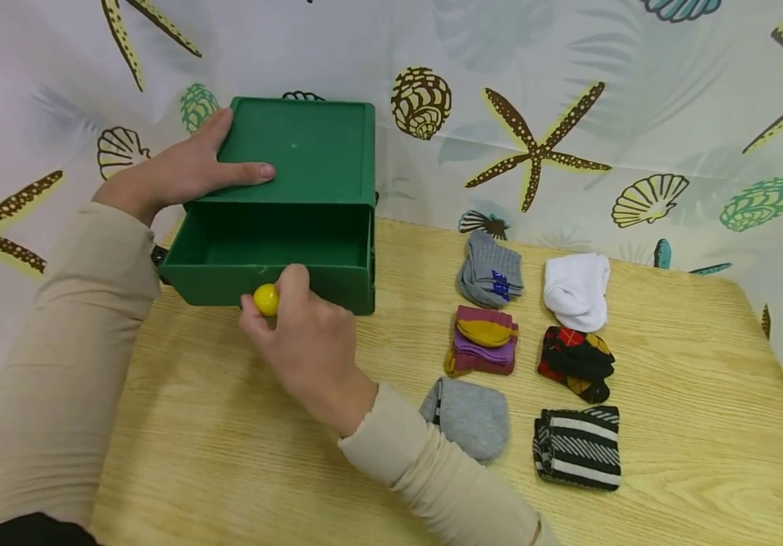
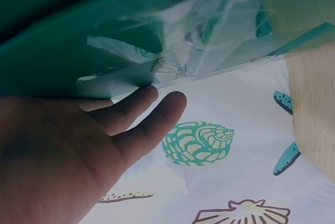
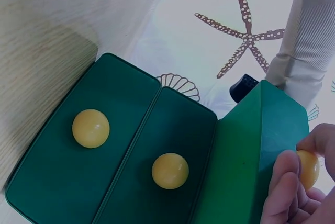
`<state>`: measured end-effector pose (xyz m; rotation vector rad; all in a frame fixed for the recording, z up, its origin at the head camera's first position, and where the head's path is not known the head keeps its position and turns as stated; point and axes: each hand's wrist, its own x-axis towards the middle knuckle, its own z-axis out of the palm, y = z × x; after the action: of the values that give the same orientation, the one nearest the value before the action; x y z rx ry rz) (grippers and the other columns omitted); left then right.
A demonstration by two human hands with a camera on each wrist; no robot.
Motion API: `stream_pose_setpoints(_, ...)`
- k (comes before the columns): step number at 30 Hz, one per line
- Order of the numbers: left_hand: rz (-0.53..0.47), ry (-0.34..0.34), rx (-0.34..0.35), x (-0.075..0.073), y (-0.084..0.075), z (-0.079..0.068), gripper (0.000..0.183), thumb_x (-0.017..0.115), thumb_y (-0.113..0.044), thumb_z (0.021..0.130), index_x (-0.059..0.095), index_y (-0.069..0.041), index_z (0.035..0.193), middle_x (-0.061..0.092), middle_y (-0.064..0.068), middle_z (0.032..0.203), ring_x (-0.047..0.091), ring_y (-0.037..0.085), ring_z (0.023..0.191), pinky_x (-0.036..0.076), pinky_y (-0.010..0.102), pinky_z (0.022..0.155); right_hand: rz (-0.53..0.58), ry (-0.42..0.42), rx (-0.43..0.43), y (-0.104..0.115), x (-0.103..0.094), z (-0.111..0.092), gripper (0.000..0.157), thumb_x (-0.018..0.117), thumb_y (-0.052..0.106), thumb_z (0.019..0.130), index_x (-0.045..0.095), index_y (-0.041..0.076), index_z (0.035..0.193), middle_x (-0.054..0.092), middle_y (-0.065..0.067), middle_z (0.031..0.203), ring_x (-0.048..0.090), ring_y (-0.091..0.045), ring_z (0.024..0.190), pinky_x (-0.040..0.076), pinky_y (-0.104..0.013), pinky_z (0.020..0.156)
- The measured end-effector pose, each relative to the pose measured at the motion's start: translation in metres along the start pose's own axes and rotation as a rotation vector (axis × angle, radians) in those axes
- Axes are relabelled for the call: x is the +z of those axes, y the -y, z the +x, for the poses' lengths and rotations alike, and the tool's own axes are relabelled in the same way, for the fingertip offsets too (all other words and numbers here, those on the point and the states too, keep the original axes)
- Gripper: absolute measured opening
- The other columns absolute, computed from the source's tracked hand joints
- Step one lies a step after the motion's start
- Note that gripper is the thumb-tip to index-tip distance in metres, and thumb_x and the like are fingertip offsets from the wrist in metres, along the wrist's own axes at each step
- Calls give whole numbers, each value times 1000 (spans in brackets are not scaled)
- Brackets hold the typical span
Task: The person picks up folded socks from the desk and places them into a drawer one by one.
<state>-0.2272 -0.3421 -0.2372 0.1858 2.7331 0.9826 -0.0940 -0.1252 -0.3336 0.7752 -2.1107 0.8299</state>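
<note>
A green drawer cabinet (image 1: pixel 309 152) stands at the back left of the table, its top drawer (image 1: pixel 207 282) pulled out. Inside that drawer only bare green surfaces show. My right hand (image 1: pixel 316 345) pinches the drawer's round yellow knob (image 1: pixel 266 300) between thumb and fingers; the right wrist view shows the knob (image 3: pixel 309 169) in the grip too. Below it, two closed drawers carry a yellow knob (image 3: pixel 170 171) and another yellow knob (image 3: pixel 91 128). My left hand (image 1: pixel 186 168) rests on the cabinet's left top edge, thumb stretched over the top and fingers (image 2: pixel 149 130) extended along the side.
Right of the cabinet lie folded socks: ribbed grey (image 1: pixel 490 271), white (image 1: pixel 577 290), maroon and mustard (image 1: pixel 483 341), black argyle (image 1: pixel 575 364), plain grey (image 1: pixel 469 417) and black-and-white striped (image 1: pixel 578 447). A shell-and-starfish patterned cloth (image 1: pixel 364 45) hangs behind the table (image 1: pixel 691 425).
</note>
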Motion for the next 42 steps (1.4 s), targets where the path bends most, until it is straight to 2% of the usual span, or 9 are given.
stream_pose_setpoints(10, -24, -2, 1, 1, 1, -1, 106, 57, -55, 96, -24, -27, 158, -10, 20, 166, 10, 50, 145, 17, 71, 111, 13, 12, -16, 9, -6, -9, 38, 77, 26, 88, 44, 8, 85, 46, 3, 57, 50, -6, 42, 32, -9, 45)
stream_pose_setpoints(19, -35, -12, 27, 0, 3, 1, 105, 58, -53, 97, -22, -26, 159, -8, 19, 166, 11, 49, 145, 16, 69, 112, -4, 16, -33, 14, -9, -14, 36, 76, 26, 89, 44, 9, 85, 47, 4, 56, 50, -6, 42, 32, -8, 45)
stream_pose_setpoints(30, -48, -23, 36, 1, 5, 0, 102, 55, -53, 98, -23, -25, 159, -15, 14, 167, 1, 45, 149, 11, 68, 114, -25, 20, -41, 19, -13, -22, 37, 76, 29, 88, 44, 10, 85, 47, 6, 57, 50, -4, 43, 30, -8, 44)
stream_pose_setpoints(37, -39, -21, 8, 2, 4, -2, 103, 52, -56, 98, -27, -25, 156, -23, 8, 165, -11, 41, 150, 6, 68, 114, -4, 43, -50, 18, -15, -25, 36, 75, 30, 90, 45, 10, 87, 48, 5, 59, 51, -4, 44, 32, -7, 46)
stream_pose_setpoints(42, -53, -20, 23, 3, 3, -2, 102, 53, -53, 99, -25, -26, 157, -20, 10, 166, -7, 42, 150, 8, 69, 114, 33, 62, -51, 18, -18, -25, 36, 75, 28, 91, 45, 9, 88, 48, 4, 60, 51, -5, 45, 33, -7, 47)
